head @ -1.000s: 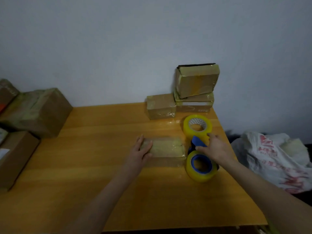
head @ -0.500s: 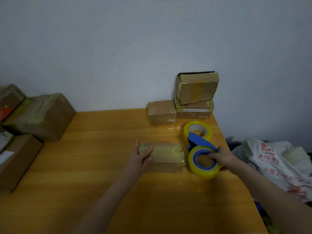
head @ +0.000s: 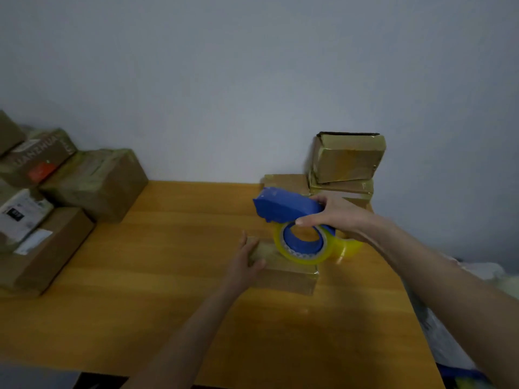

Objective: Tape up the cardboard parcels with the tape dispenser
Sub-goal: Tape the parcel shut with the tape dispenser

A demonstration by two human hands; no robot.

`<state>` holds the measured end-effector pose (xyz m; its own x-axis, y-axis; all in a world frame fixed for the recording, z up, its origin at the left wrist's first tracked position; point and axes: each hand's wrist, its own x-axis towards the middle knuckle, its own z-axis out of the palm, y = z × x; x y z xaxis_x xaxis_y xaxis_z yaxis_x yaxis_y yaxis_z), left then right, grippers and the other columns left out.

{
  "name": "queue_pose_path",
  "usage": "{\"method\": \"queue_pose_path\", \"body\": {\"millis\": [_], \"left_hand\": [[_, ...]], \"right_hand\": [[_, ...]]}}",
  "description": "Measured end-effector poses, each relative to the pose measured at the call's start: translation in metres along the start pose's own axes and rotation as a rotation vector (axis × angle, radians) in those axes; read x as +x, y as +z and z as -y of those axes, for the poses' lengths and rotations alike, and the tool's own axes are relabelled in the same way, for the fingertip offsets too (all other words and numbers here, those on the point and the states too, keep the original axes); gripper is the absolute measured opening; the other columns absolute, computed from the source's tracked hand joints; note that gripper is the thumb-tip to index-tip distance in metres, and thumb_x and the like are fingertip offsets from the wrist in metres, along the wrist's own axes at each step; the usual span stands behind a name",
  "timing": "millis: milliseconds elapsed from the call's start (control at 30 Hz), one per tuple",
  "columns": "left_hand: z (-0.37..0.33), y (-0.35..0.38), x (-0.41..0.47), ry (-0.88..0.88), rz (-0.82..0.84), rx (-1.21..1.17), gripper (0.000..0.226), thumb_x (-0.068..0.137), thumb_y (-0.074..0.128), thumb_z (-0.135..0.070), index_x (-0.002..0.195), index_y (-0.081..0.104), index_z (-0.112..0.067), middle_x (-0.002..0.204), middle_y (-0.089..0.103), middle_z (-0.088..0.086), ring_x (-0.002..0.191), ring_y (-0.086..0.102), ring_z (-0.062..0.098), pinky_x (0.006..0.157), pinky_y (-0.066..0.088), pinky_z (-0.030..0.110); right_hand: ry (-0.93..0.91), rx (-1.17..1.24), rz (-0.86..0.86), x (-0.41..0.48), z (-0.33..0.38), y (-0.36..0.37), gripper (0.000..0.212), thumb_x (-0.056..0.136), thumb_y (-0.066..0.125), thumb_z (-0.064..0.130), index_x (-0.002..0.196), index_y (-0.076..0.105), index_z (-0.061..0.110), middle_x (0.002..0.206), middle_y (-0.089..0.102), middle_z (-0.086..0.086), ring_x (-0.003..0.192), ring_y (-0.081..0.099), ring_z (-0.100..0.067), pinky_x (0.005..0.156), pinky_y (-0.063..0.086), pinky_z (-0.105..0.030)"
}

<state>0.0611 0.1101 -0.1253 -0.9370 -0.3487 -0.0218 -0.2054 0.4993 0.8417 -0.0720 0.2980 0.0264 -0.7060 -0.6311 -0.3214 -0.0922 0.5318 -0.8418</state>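
Observation:
A small flat cardboard parcel (head: 286, 276) lies on the wooden table (head: 168, 290) right of centre. My left hand (head: 247, 262) rests on its left end, fingers spread over the top edge. My right hand (head: 334, 214) grips the blue tape dispenser (head: 283, 204), which carries a yellowish roll of clear tape (head: 304, 248). The dispenser hangs in the air just above the parcel's right half, its blue nose pointing left. A second yellow tape roll (head: 349, 245) lies on the table behind it, mostly hidden.
Three taped parcels (head: 346, 161) are stacked against the wall at the back right. Several larger cardboard boxes (head: 95, 181) crowd the table's left side. A white plastic bag (head: 477, 273) lies off the table's right edge.
My right hand has lifted the tape dispenser off the table and brought it left, above the parcel. My left hand stays on the parcel's left end.

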Motion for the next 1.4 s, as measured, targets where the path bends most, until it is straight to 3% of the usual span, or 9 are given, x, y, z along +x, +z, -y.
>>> {"method": "queue_pose_path", "body": {"millis": [133,200,333,467,600,800,1100,1233,1400], "left_hand": [[-0.003,-0.002,0.0,-0.025,0.05,-0.053,0.056,0.092,0.06,-0.009,0.144,0.037,-0.008,0.159,0.01,0.007,0.145,0.018,0.021,0.109,0.034,0.035],[-0.006,-0.006,0.002,-0.032,-0.007,-0.059,0.042,0.095,0.053,-0.008,0.137,0.048,-0.006,0.155,0.027,0.006,0.139,0.033,0.02,0.106,0.039,0.035],[-0.03,-0.028,0.008,-0.237,-0.275,-0.422,0.034,0.1,0.043,-0.032,0.11,0.068,-0.012,0.104,0.067,-0.004,0.085,0.061,0.008,0.062,0.047,0.017],[-0.056,-0.037,0.016,-0.503,0.014,-0.703,0.045,0.09,0.048,-0.06,0.101,0.066,-0.021,0.092,0.07,-0.004,0.07,0.064,0.013,0.054,0.046,0.026],[-0.061,-0.037,0.02,-0.561,0.03,-0.855,0.036,0.09,0.057,-0.048,0.095,0.065,-0.013,0.064,0.064,-0.005,0.057,0.057,0.009,0.05,0.04,0.022],[-0.054,-0.044,0.016,-0.49,0.027,-0.71,0.007,0.087,0.067,-0.01,0.094,0.068,-0.009,0.071,0.059,0.0,0.059,0.051,0.009,0.054,0.043,0.021],[-0.061,-0.042,0.017,-0.647,-0.055,-0.851,0.026,0.096,0.052,-0.029,0.083,0.067,-0.013,0.078,0.064,0.0,0.066,0.055,0.014,0.059,0.042,0.026],[-0.059,-0.044,0.018,-0.532,-0.056,-0.571,0.019,0.086,0.069,-0.023,0.098,0.066,-0.009,0.08,0.065,-0.001,0.071,0.057,0.01,0.058,0.043,0.023],[-0.061,-0.052,0.024,-0.454,-0.133,-0.432,0.01,0.087,0.066,-0.009,0.078,0.063,-0.012,0.074,0.062,0.002,0.066,0.056,0.01,0.054,0.045,0.02]], "right_hand": [[0.01,-0.137,0.112,0.009,-0.002,0.019,0.048,0.073,0.082,0.025,0.114,0.058,0.015,0.109,0.064,-0.005,0.097,0.065,-0.02,0.09,0.055,-0.039],[0.005,-0.187,0.131,0.012,-0.006,0.021,0.054,0.071,0.083,0.023,0.117,0.054,0.015,0.112,0.061,-0.005,0.099,0.063,-0.02,0.091,0.054,-0.041],[-0.016,-0.193,0.132,0.012,-0.016,0.017,0.055,0.069,0.082,0.02,0.114,0.051,0.018,0.109,0.06,-0.004,0.096,0.063,-0.019,0.087,0.055,-0.038],[-0.035,-0.182,0.132,0.009,-0.021,0.013,0.052,0.067,0.082,0.02,0.108,0.051,0.018,0.104,0.06,-0.003,0.091,0.063,-0.016,0.076,0.053,-0.028],[-0.043,-0.173,0.149,0.009,-0.024,0.011,0.047,0.073,0.081,0.015,0.108,0.051,0.019,0.104,0.059,-0.003,0.093,0.062,-0.016,0.075,0.052,-0.025],[-0.039,-0.176,0.173,0.009,-0.029,0.007,0.048,0.074,0.08,0.012,0.111,0.05,0.019,0.108,0.06,-0.005,0.096,0.063,-0.019,0.081,0.055,-0.03],[-0.037,-0.162,0.196,0.013,-0.034,0.002,0.048,0.072,0.081,0.012,0.109,0.051,0.022,0.105,0.06,-0.003,0.093,0.064,-0.016,0.072,0.052,-0.022],[-0.061,-0.205,0.196,0.014,-0.03,0.004,0.051,0.068,0.082,0.019,0.108,0.052,0.024,0.102,0.06,0.0,0.087,0.063,-0.009,0.062,0.049,-0.014],[-0.207,-0.326,0.17,0.013,-0.014,0.01,0.071,0.068,0.079,0.03,0.128,0.044,0.041,0.115,0.056,0.01,0.1,0.059,-0.009,0.077,0.048,-0.018]]}}
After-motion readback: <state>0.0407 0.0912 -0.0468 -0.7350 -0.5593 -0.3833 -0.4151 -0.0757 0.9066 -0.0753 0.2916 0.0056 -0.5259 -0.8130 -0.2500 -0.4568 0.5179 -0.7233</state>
